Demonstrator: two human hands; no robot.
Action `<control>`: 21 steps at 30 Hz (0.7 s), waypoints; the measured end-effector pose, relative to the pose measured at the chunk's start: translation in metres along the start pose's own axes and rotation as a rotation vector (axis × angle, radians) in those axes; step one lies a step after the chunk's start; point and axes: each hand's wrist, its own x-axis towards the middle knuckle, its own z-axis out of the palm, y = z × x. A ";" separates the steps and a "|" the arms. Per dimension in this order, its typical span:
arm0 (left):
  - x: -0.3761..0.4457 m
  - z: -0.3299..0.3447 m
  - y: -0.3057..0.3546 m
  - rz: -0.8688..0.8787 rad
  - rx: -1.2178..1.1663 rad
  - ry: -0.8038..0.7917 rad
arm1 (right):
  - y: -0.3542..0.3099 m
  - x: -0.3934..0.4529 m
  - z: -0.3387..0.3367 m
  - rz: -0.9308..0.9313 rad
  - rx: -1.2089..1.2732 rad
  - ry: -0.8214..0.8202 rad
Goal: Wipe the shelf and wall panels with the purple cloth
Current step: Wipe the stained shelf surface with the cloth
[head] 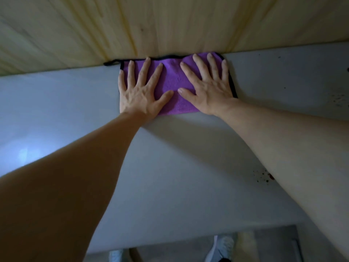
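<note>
One purple cloth (172, 83) lies flat on the white shelf (75, 103), its far edge against the wooden wall panels (170, 25). Left hand (140, 92) and right hand (209, 87) press it, fingers spread straight.

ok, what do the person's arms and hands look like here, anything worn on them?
Both forearms are bare as far as the frame shows: no sleeves, gloves, watch or bracelets. The left hand and right hand show no rings, and the nails are short and unpainted. Both arms run in from the bottom corners of the head view, the left one in heavier shadow. No markings visible.
</note>
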 end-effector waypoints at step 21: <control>-0.081 0.003 0.024 -0.007 -0.006 -0.049 | -0.015 -0.088 0.014 0.005 -0.024 0.006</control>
